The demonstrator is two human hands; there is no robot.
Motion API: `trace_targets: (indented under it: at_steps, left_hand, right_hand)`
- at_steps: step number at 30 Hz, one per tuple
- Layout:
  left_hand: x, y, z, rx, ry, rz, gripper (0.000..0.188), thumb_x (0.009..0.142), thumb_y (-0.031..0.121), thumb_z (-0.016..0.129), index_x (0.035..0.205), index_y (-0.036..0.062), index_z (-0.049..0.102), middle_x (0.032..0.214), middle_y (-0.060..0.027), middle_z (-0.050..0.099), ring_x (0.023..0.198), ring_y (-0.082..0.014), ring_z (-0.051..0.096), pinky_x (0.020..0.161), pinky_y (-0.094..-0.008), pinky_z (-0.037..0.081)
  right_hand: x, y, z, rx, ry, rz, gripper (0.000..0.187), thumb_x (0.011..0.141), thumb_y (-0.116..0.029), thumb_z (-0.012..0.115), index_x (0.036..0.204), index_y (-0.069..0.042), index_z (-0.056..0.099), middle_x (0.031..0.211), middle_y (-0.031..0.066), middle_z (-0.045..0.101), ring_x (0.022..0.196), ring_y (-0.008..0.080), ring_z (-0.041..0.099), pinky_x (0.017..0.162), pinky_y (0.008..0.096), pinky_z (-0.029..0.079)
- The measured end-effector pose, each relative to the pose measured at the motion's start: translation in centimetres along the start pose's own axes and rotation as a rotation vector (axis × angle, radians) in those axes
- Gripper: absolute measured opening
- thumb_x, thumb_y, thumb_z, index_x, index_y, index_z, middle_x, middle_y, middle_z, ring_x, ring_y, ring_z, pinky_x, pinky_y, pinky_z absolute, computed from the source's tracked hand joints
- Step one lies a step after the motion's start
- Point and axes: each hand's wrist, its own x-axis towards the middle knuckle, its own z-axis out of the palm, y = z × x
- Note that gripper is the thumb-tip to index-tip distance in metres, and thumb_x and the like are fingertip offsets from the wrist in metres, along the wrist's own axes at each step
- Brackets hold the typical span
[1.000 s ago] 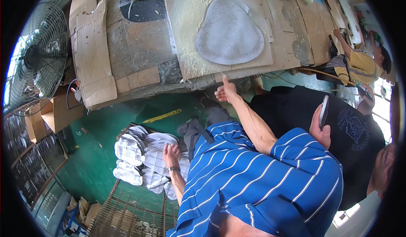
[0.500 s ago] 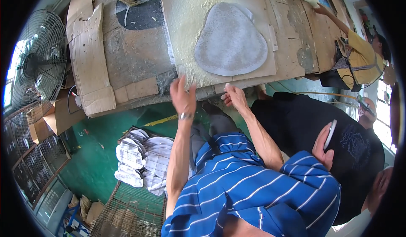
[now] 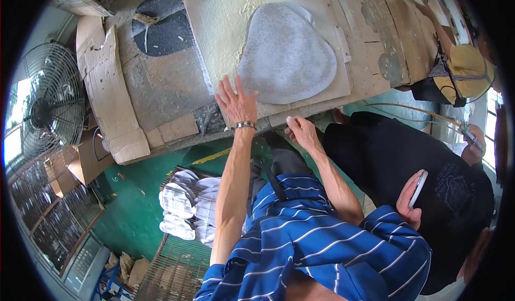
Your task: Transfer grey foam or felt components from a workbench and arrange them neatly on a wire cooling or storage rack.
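A stack of rounded, grey-white sheets with speckled edges (image 3: pixel 289 54) lies on a cardboard sheet (image 3: pixel 217 46) coated with a lumpy, pale yellow layer. My left hand (image 3: pixel 236 105) is over the near part of that cardboard, just left of the stack's lower edge. Its fingers are spread, and nothing is in it. Beyond the table's near edge, below the stack, my right hand (image 3: pixel 304 133) hangs with its fingers curled in. I see nothing in its grasp and it is apart from the sheets.
A black rounded patch (image 3: pixel 166 24) marks the table's far left. A wire-guarded fan (image 3: pixel 43 108) stands at left. Below the table, a wire rack (image 3: pixel 174 263) bears several white, sole-shaped pieces (image 3: pixel 177 200). At right are a person in black (image 3: pixel 397 167), a hand with a phone (image 3: pixel 416 193), and a person in yellow (image 3: pixel 469 73).
My left hand has moved forward over the cardboard, its fingers spreading. My right hand has curled more and dropped slightly. The view has shifted a little.
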Motion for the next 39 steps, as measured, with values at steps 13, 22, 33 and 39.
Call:
trace_targets:
  at_steps: [13, 22, 33, 39]
  left_hand:
    - [3.8, 0.1, -1.1, 0.059, 0.002, 0.099, 0.073, 0.066, 0.040, 0.083, 0.127, 0.0120, 0.055, 0.133, -0.0113, 0.046, 0.127, -0.0314, 0.041, 0.104, -0.0508, 0.031]
    - [5.0, 2.4, -0.6, -0.408, -0.059, -0.236, 0.069, 0.070, 0.033, 0.083, 0.126, 0.0053, 0.055, 0.111, -0.0145, 0.060, 0.096, -0.0322, 0.061, 0.085, -0.0427, 0.048]
    - [8.7, 7.8, -4.8, -1.930, -0.704, -0.678, 0.051, 0.077, 0.004, 0.060, 0.127, -0.0026, 0.050, 0.114, -0.0113, 0.062, 0.104, -0.0252, 0.061, 0.091, -0.0433, 0.051]
    - [8.7, 9.8, -17.2, -2.407, -0.431, -0.377, 0.070, 0.074, 0.004, 0.047, 0.143, -0.0011, 0.037, 0.134, -0.0167, 0.051, 0.122, -0.0328, 0.052, 0.105, -0.0451, 0.043]
  right_hand:
    - [1.0, -1.5, 0.5, -0.207, 0.054, -0.204, 0.029, 0.094, -0.030, 0.061, 0.101, -0.001, 0.064, 0.074, 0.0076, 0.067, 0.061, 0.0167, 0.060, 0.058, 0.0303, 0.049]
    - [4.4, -8.0, 0.8, -0.571, 0.525, -0.740, 0.042, 0.078, -0.016, 0.076, 0.115, -0.003, 0.059, 0.097, 0.0149, 0.061, 0.095, 0.0339, 0.058, 0.083, 0.0409, 0.047]
    - [1.2, -7.8, 4.8, -0.594, 0.282, -0.821, 0.044, 0.074, -0.021, 0.075, 0.112, -0.003, 0.060, 0.113, 0.0219, 0.059, 0.111, 0.0379, 0.055, 0.095, 0.0450, 0.045]
    - [3.5, -10.7, 2.3, -0.175, 0.338, -0.520, 0.053, 0.086, -0.019, 0.067, 0.133, -0.002, 0.049, 0.138, 0.0187, 0.049, 0.122, 0.0359, 0.049, 0.101, 0.0400, 0.041]
